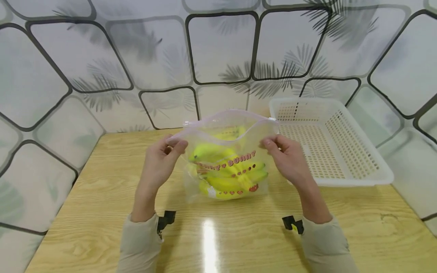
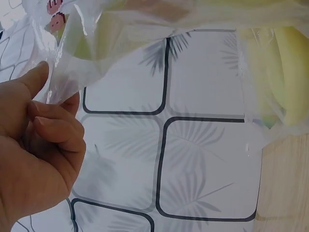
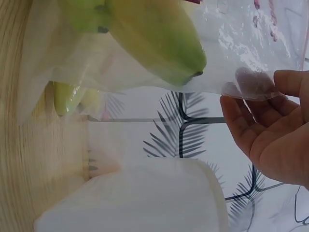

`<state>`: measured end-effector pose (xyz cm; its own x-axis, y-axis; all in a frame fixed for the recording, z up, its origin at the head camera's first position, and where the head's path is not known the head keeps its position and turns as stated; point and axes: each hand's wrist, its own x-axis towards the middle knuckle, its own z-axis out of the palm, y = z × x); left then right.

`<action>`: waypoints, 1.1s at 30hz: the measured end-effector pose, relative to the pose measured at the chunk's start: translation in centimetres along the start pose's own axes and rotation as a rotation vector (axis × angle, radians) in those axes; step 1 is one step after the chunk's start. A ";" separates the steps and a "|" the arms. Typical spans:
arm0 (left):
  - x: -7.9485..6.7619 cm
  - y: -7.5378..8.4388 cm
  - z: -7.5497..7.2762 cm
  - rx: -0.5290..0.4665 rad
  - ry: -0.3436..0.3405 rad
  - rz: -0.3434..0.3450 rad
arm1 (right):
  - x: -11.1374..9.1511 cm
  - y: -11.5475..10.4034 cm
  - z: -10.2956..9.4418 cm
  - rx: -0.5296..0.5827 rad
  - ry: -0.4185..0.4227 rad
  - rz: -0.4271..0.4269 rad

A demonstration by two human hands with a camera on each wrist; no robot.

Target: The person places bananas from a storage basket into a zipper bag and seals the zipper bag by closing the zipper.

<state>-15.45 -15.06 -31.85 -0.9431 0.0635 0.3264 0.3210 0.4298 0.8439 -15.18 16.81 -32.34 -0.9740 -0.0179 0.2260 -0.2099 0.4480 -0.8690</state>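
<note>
A clear zip bag (image 1: 225,155) with red printed lettering and a pinkish zip strip stands in the middle of the table, its mouth gaping. Yellow toy-like bananas (image 1: 222,184) with green tips lie inside it. My left hand (image 1: 160,159) pinches the bag's upper left edge between thumb and fingers. At the upper right edge, my right hand (image 1: 286,157) pinches the plastic the same way. Behind this bag, the left wrist view shows more bananas (image 2: 294,72) in clear plastic, mostly hidden in the head view.
A white perforated plastic basket (image 1: 362,148) sits at the back right, close to my right hand. The wooden table (image 1: 99,212) meets a patterned cloth wall (image 1: 164,49) at the back and sides.
</note>
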 end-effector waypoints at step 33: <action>-0.5 1.2 0.4 -0.141 0.075 -0.033 | -0.5 -0.3 -0.7 -0.112 0.194 -0.177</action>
<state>-14.63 -14.15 -31.15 -0.9460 -0.0179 0.3236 0.3038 0.2994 0.9045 -14.61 17.31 -31.89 -0.8860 0.0618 0.4595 -0.3542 0.5494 -0.7568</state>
